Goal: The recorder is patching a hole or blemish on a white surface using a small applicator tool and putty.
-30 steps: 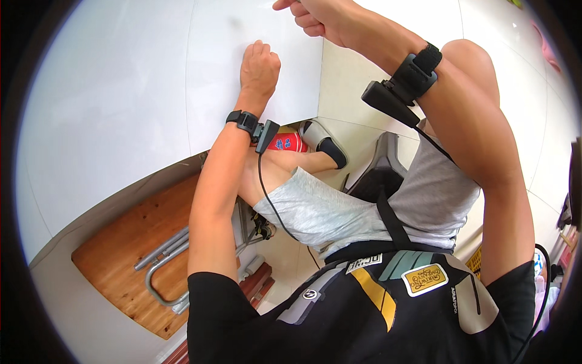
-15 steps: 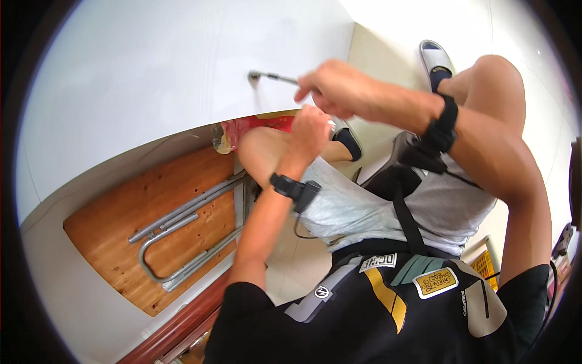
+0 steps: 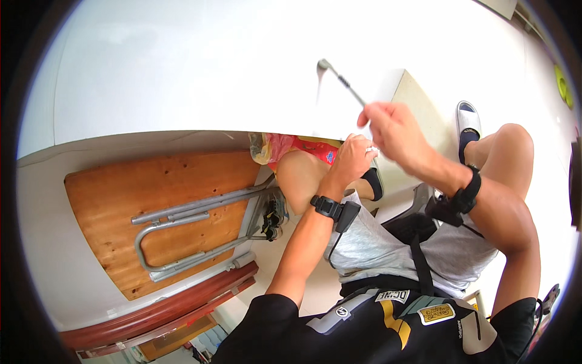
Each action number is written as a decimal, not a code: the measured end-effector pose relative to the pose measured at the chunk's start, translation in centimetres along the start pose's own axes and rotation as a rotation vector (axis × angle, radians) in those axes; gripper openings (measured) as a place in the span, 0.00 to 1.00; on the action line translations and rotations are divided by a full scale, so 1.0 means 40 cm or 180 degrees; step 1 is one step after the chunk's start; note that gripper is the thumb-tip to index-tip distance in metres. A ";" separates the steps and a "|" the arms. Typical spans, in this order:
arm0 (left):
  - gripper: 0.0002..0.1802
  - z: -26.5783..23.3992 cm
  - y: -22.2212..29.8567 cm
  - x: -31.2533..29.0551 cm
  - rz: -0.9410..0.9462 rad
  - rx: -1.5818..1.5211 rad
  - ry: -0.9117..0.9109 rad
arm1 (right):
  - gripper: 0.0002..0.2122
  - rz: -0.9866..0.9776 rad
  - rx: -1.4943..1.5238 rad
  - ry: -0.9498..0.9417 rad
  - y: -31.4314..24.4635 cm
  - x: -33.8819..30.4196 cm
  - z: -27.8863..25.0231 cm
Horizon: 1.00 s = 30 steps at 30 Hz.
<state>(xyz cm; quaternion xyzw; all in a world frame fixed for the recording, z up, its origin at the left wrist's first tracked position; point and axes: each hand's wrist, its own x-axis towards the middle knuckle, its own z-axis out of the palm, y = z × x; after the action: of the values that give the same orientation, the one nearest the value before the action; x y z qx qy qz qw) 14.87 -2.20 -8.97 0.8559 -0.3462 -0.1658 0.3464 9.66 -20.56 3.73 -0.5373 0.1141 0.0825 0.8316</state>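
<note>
My right hand (image 3: 394,130) is closed round the end of a slim metal tool (image 3: 348,88) with a rounded head and a ridged stretch on its shaft. The head points up and left, over the glossy white tabletop (image 3: 182,79); whether it touches the surface I cannot tell. Below and left of it, my left hand (image 3: 351,161) is curled at the table's near edge. A small whitish bit shows by its fingertips, too small to name. Both wrists wear black straps with small boxes.
Beneath the tabletop at left, a wooden folding board (image 3: 194,224) with grey metal legs (image 3: 200,209) leans near a red-brown rail (image 3: 163,297). A red and yellow plastic bag (image 3: 276,147) lies by my knee. My slippered foot (image 3: 468,118) stands on the pale floor at right.
The whole view has shifted, so the scene sits lower and further right. The tool's head has swung farther from the table's near edge, at a steeper slant. Both hands remain closed.
</note>
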 end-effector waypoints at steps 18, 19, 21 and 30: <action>0.23 0.029 -0.092 -0.022 0.0693 -0.0811 -0.0417 | 0.19 -0.1312 -0.1492 0.0419 0.111 -0.015 0.079; 0.23 0.030 -0.070 -0.016 0.0662 -0.0830 -0.0452 | 0.18 -0.1049 -0.1141 0.0370 0.075 -0.020 0.075; 0.16 0.041 -0.004 0.029 0.0437 -0.0151 0.0331 | 0.18 -0.0685 -0.0833 0.0443 0.006 0.021 0.011; 0.13 0.074 -0.202 -0.027 0.0506 -0.0096 0.0328 | 0.19 -0.1146 -0.0877 0.0178 0.014 0.018 0.069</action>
<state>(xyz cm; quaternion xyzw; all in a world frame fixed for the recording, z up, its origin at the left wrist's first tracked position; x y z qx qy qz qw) 16.42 1.36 -16.73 0.8278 -0.3923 -0.0987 0.3886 10.47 -17.81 4.15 -0.6595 0.0270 -0.0674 0.7482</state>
